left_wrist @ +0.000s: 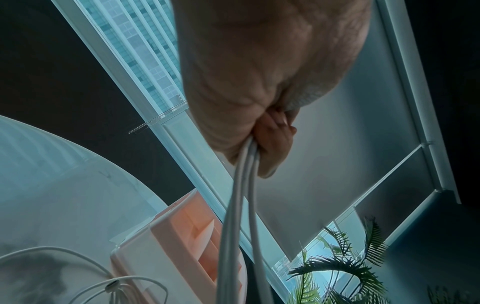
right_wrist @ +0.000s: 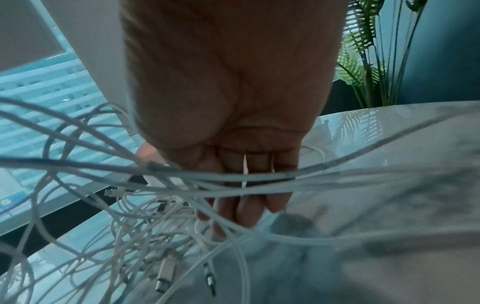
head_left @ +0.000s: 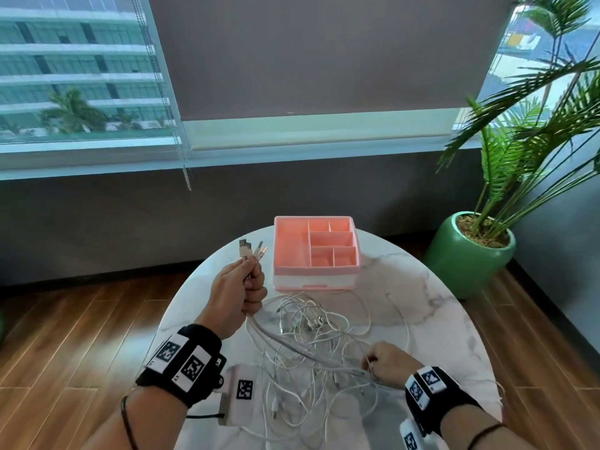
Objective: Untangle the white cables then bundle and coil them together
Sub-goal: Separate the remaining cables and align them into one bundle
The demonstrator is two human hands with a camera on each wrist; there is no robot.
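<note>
1. the left hand [head_left: 238, 289] is holding several plug ends [head_left: 252, 250] of the white cables [head_left: 311, 345] upright above the marble table [head_left: 438, 306], its fingers curling tightly around the gathered strands just below the plugs.
2. the right hand [head_left: 388, 363] is reaching into the heap near the table's front edge; in the right wrist view its fingers [right_wrist: 249, 209] are lying fairly straight and close together, with strands crossing over them. whether the thumb is pinching anything cannot be told.
3. judging progress: one set of ends is sitting collected and roughly aligned, so gathering seems begun, but most of the cable is lying in a loose, crossing tangle on the table in front of the pink organiser [head_left: 316, 251]. untangling is looking largely unfinished, and coiling not started.
4. hard to make out: how many cables there are, which loose connectors belong to which strand, and whether real knots are sitting in the heap. the nearest loops are running under the wrist-worn cameras.
</note>
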